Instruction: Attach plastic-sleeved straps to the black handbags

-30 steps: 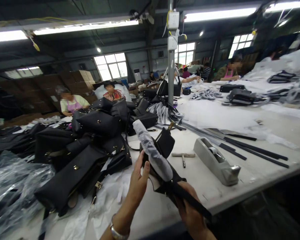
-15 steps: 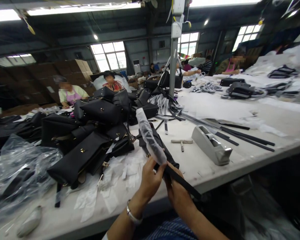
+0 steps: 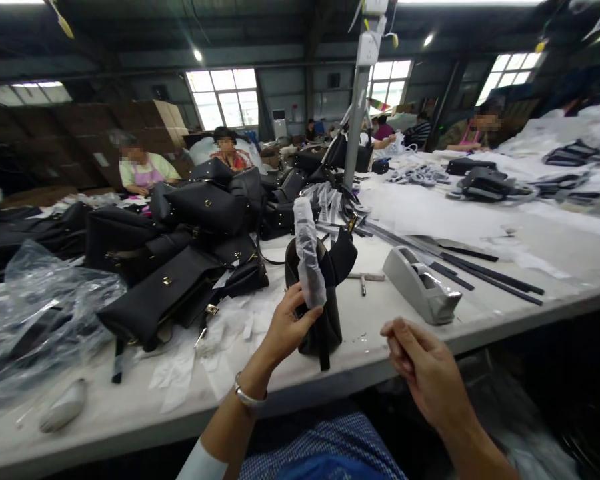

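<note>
My left hand (image 3: pixel 291 325) is closed around the lower end of a black bag strap wrapped in clear plastic film (image 3: pixel 307 257). The wrapped length stands upright in front of a black leather bag (image 3: pixel 329 313) near the table's front edge. A bare black strap end hangs below my fingers. My right hand (image 3: pixel 420 360) is apart from the bag, over the table edge, with its fingers curled and pinched together. Anything between those fingertips is too small or hidden to make out. The grey tape dispenser (image 3: pixel 420 287) stands just beyond my right hand.
Black handbags (image 3: pixel 165 280) are piled at the left, beside crumpled clear plastic (image 3: pixel 40 320). A small hammer (image 3: pixel 364 277) lies behind the bag, and loose black straps (image 3: pixel 490 273) lie at the right. A metal post (image 3: pixel 353 147) rises from the table. Several co-workers sit beyond.
My right hand has left the strap and moved right, toward the table's edge. The wrapped strap has swung more upright in my left hand, and the bag now stands taller.
</note>
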